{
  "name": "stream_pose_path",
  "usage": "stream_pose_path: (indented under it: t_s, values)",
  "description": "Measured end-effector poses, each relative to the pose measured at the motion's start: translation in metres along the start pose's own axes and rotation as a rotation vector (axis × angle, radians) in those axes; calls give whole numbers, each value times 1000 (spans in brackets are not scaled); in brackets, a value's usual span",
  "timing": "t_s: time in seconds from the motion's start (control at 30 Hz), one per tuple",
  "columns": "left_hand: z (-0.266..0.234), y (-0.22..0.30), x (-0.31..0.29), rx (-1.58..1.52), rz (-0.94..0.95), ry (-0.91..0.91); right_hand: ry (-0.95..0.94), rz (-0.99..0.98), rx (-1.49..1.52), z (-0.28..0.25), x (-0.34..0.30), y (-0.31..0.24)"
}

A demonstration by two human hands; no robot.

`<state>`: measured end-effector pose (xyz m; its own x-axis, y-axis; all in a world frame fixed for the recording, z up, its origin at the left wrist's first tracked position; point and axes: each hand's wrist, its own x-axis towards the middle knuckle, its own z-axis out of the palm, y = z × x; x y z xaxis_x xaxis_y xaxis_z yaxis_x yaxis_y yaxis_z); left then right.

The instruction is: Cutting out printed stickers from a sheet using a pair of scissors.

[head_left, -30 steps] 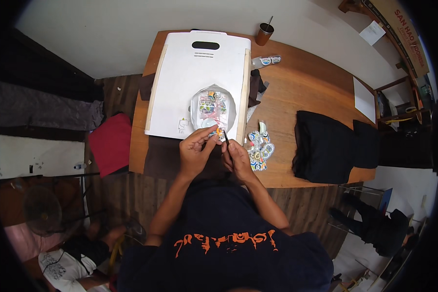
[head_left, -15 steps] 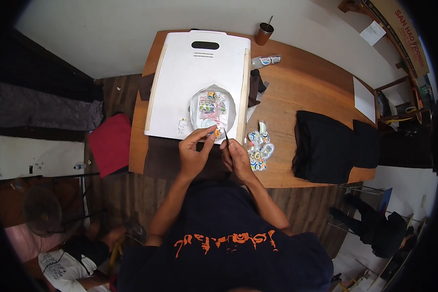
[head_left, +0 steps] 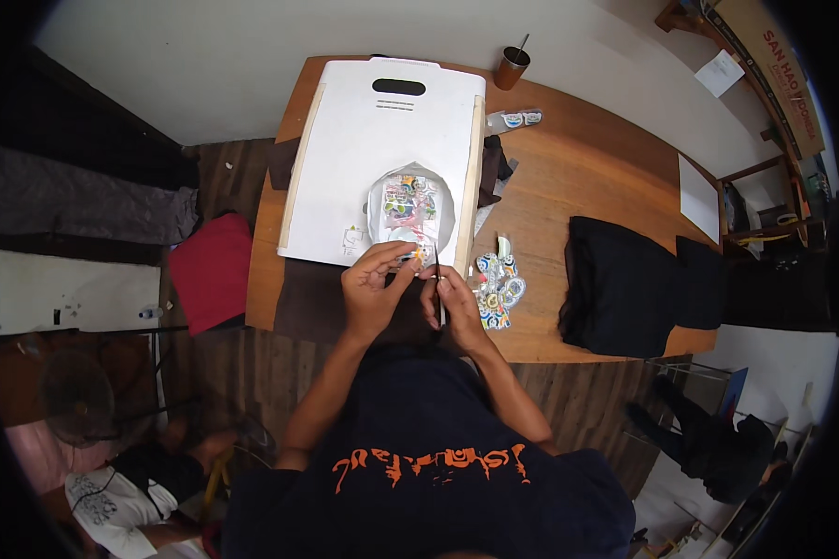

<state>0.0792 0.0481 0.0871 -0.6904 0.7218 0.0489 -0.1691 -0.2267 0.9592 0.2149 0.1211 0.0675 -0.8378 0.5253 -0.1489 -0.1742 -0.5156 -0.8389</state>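
Observation:
Over the near edge of a white panel (head_left: 336, 168), my left hand (head_left: 371, 291) pinches a small colourful printed cutout (head_left: 421, 255) between thumb and fingers. Close on its right, my right hand (head_left: 459, 300) grips a slim tool (head_left: 442, 312) with a dark, thin upper end beside the cutout; its exact kind is too small to tell. Just beyond my fingers, a round white-rimmed opening (head_left: 446, 207) in the panel holds a printed sheet (head_left: 408, 197) with colourful shapes and pinkish scraps. Several cutouts (head_left: 499, 291) lie in a pile right of my right hand.
Folded black cloth (head_left: 615, 284) lies on the right of the wooden table (head_left: 550, 196). At the back stand a brown cup (head_left: 511, 69) with a metal stick and a clear strip of stickers (head_left: 515, 121). Red cloth (head_left: 213, 273) is at left; another person (head_left: 121, 503) sits lower left.
The tool in my right hand has turned more upright, and its pale lower part now shows below the fingers. My left hand stays nearly in place with the cutout. The view has shifted slightly.

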Motion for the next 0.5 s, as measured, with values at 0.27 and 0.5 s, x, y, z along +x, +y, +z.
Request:
stream_pose_path:
  t_s: [0.27,0.5]
  values:
    - [0,1,0,31,54,10,-31,-23,-59,3,0,-11]
    - [-1,3,-1,30,58,-1,-47,-30,-103,-2,-1,-3]
